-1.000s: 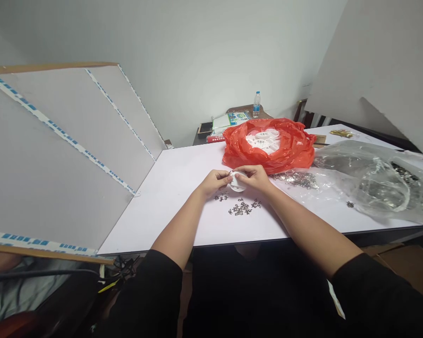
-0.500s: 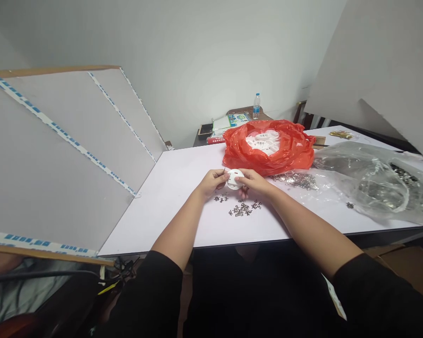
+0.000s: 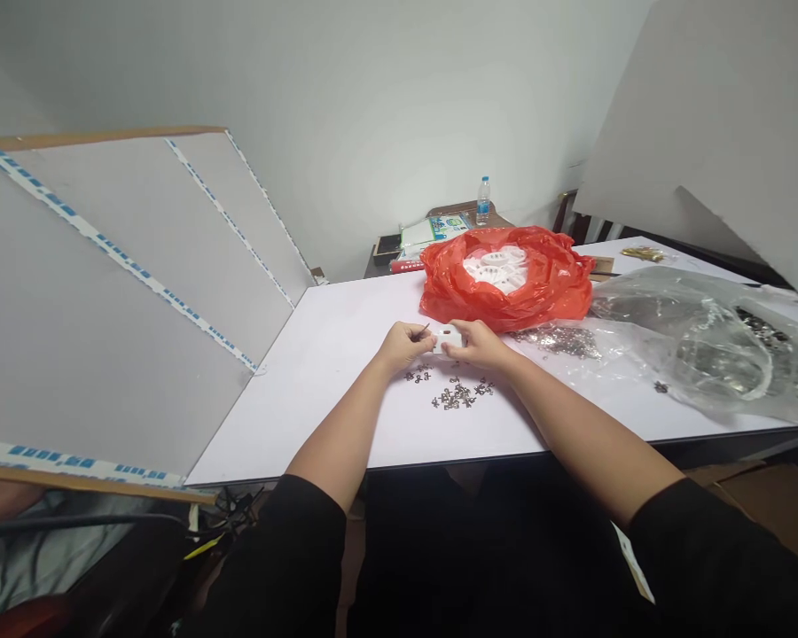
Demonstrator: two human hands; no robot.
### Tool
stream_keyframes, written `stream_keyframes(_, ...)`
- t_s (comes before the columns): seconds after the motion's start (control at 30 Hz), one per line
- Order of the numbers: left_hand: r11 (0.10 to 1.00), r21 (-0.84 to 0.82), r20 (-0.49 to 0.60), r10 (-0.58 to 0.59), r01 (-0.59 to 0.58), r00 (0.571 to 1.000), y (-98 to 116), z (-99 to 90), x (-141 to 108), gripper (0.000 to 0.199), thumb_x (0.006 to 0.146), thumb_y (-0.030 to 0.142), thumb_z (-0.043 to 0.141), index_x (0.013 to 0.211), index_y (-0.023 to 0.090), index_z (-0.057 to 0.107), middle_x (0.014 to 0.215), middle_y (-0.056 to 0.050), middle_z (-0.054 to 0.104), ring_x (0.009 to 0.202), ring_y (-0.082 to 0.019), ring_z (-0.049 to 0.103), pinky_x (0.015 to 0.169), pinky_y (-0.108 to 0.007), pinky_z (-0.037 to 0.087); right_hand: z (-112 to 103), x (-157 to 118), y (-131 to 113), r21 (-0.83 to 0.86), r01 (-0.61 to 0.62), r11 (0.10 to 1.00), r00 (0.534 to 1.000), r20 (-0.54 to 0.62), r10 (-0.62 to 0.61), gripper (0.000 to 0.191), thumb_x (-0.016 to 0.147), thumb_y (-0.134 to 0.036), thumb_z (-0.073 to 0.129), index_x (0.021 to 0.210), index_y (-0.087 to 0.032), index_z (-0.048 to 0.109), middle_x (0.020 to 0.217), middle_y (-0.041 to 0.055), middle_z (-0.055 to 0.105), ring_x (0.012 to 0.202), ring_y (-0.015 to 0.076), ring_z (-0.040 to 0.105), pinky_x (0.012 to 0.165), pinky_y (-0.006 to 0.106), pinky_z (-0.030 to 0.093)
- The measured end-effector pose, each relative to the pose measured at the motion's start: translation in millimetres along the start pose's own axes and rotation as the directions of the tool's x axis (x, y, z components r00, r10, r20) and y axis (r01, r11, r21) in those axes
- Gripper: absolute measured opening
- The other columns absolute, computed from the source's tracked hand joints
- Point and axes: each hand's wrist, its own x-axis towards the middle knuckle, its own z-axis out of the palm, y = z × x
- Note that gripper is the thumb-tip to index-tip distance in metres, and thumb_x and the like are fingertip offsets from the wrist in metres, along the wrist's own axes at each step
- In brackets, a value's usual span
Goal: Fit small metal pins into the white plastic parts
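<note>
A round white plastic piece [image 3: 449, 338] with a small dark slot is held above the table, tilted. My right hand [image 3: 480, 345] grips its right side between thumb and fingers. At its left edge, my left hand [image 3: 402, 346] is closed in a pinch, and a thin dark object sticks up from the fingers; what it is cannot be made out. Small metal pieces [image 3: 455, 396] lie scattered on the white table [image 3: 346, 328] just in front of my hands. Behind them an open red plastic bag [image 3: 545, 283] holds several white plastic pieces [image 3: 498, 268].
Clear plastic bags [image 3: 698, 346] with metal pieces cover the table's right side. One small dark cluster [image 3: 661, 387] lies near the front edge. Behind the table stands a water bottle [image 3: 483, 202] beside packets. A grey panel [image 3: 173, 221] rises on the left.
The white piece has tilted and now shows a narrower face. My left fingers have shifted slightly, and my right hand has turned a little with the piece.
</note>
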Motion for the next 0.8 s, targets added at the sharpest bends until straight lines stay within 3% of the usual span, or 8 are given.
stream_keyframes(0.1,1.0,0.031,0.011,0.002,-0.002,1.0,1.4,-0.3,0.2,0.042,0.07,0.047,0.075,0.06,0.011,0.058,0.058,0.0,0.045,0.057,-0.008,0.037,0.057,-0.024,0.027,-1.0,0.9,1.4,-0.051,-0.013,0.999,0.999,-0.03,0.011,0.044,0.077,-0.05,0.061,0.088,-0.007,0.058,0.064,0.0016,0.052,0.056,0.003,0.04,0.052,0.015,0.025)
stream_keyframes(0.27,0.998,-0.06,0.004,0.008,-0.008,1.0,-0.1,-6.7,3.7,0.051,0.071,0.06,0.076,0.081,0.01,0.067,0.071,-0.004,0.059,0.063,-0.011,0.046,0.062,-0.025,0.035,-3.3,-2.4,-5.2,0.219,-0.023,0.975,1.0,0.021,0.019,0.056,0.081,-0.059,0.059,0.107,-0.01,0.053,0.081,0.0041,0.06,0.057,0.0053,0.051,0.052,0.016,0.039)
stream_keyframes(0.37,0.999,0.009,-0.146,0.032,-0.031,0.989,-5.6,-14.3,7.0,0.052,0.078,0.064,0.068,0.082,0.011,0.067,0.079,-0.007,0.064,0.066,-0.012,0.048,0.065,-0.026,0.037,-3.7,-5.3,-13.9,0.324,-0.032,0.946,0.999,0.018,0.028,0.061,0.082,-0.065,0.057,0.112,-0.012,0.047,0.076,0.0027,0.058,0.054,0.007,0.051,0.051,0.018,0.041)
stream_keyframes(0.47,0.955,0.288,-0.298,0.017,0.073,0.954,-12.2,-22.0,8.5,0.037,0.087,0.048,0.062,0.078,0.013,0.067,0.081,-0.006,0.066,0.075,-0.014,0.052,0.073,-0.027,0.038,-7.4,-8.2,-27.4,0.335,0.051,0.941,0.996,-0.087,-0.022,0.062,0.086,-0.067,0.052,0.115,-0.012,0.047,0.077,0.0047,0.059,0.058,0.0083,0.053,0.054,0.02,0.043)
stream_keyframes(0.53,0.842,0.504,-0.323,-0.022,0.192,0.946,-14.7,-25.3,7.8,0.028,0.087,0.042,0.062,0.085,0.015,0.07,0.091,-0.007,0.069,0.081,-0.017,0.055,0.072,-0.028,0.036,-15.9,-8.1,-37.8,0.213,0.117,0.97,0.96,-0.276,-0.055,0.059,0.088,-0.064,0.05,0.115,-0.012,0.05,0.079,0.0064,0.06,0.061,0.0082,0.053,0.058,0.02,0.041)
stream_keyframes(0.6,0.731,0.617,-0.342,-0.085,0.292,0.936,-14.9,-26.5,6.3,0.025,0.088,0.04,0.061,0.092,0.019,0.072,0.099,-0.006,0.071,0.086,-0.019,0.057,0.07,-0.029,0.035,-30.3,-4.2,-46.0,-0.072,0.064,0.995,0.862,-0.498,-0.091,0.051,0.089,-0.059,0.05,0.104,-0.011,0.056,0.074,0.006,0.057,0.06,0.007,0.047,0.059,0.02,0.035)
stream_keyframes(0.7,0.644,0.663,-0.367,-0.166,0.382,0.915,-12.8,-25.9,4.2,0.026,0.09,0.041,0.057,0.098,0.022,0.073,0.1,-0.005,0.071,0.088,-0.019,0.059,0.067,-0.029,0.035,-57.6,9.1,-47.6,-0.363,-0.178,0.915,0.809,-0.583,-0.074,0.039,0.088,-0.047,0.05,0.106,-0.014,0.061,0.075,0.0058,0.059,0.063,0.0089,0.047,0.064,0.02,0.033)
stream_keyframes(0.8,0.613,0.681,-0.361,-0.194,0.4,0.912,-11.2,-24.7,3.4,0.027,0.091,0.042,0.054,0.098,0.024,0.072,0.099,-0.004,0.072,0.088,-0.02,0.061,0.067,-0.029,0.037,-78.2,23.0,-36.5,-0.479,-0.344,0.807,0.792,-0.61,-0.025,0.038,0.088,-0.041,0.05,0.112,-0.014,0.063,0.083,0.0097,0.063,0.074,0.0152,0.054,0.071,0.023,0.037)
